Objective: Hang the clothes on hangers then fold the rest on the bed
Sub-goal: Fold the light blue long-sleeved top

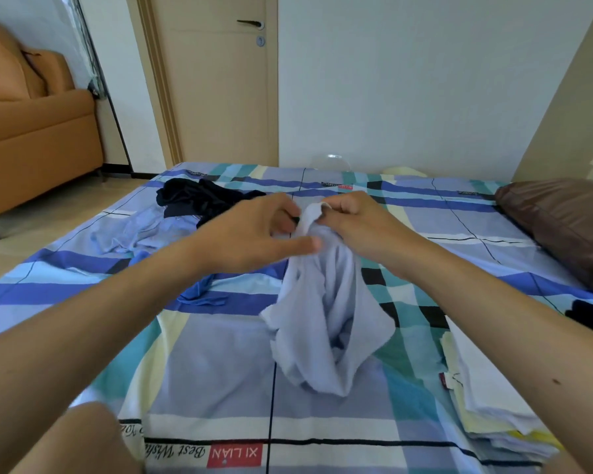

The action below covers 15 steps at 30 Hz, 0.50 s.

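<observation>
Garment (322, 319) beneath left-hand (254, 230), right-hand (353, 220) grip

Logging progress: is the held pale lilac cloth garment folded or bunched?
Bunched: the pale lilac cloth garment hangs crumpled, its top gripped by left hand and right hand.

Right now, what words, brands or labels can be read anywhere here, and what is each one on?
"XI LIAN": white letters on a red patch on the bedsheet, upside down from here.
"Best Wish...": script beside that patch, upside down, its end blurred.
Small patches at the sheet's far end: too small to read.
Red tag by the folded stack: unreadable.
Held pale garment: no print visible.
</observation>
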### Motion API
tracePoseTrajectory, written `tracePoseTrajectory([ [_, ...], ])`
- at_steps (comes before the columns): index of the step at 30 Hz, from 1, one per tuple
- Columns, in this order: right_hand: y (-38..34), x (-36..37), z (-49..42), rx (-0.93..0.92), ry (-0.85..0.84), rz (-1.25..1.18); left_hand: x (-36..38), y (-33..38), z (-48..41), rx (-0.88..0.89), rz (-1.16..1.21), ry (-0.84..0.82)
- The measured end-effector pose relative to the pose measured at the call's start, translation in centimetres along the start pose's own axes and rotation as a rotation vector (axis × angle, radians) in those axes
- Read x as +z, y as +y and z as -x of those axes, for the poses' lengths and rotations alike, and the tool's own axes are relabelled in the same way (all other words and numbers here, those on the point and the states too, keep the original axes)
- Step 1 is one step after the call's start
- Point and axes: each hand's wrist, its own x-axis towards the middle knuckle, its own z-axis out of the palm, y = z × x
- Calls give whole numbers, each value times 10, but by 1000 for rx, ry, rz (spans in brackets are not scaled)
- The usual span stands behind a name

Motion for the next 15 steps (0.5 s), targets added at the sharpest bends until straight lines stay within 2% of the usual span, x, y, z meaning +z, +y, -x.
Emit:
tracePoseTrajectory([
  [3,-4,1,-4,-63,77,21,15,5,-19,146,-58,56],
  [7,17,-15,-1,-138,161,141,1,13,-33,168,52,237],
  [11,55,-28,14,49,125,384,-26,19,-32,206,6,300],
  [15,72,-38,23,274,-21,493,-47,-2,-36,157,-252,319],
])
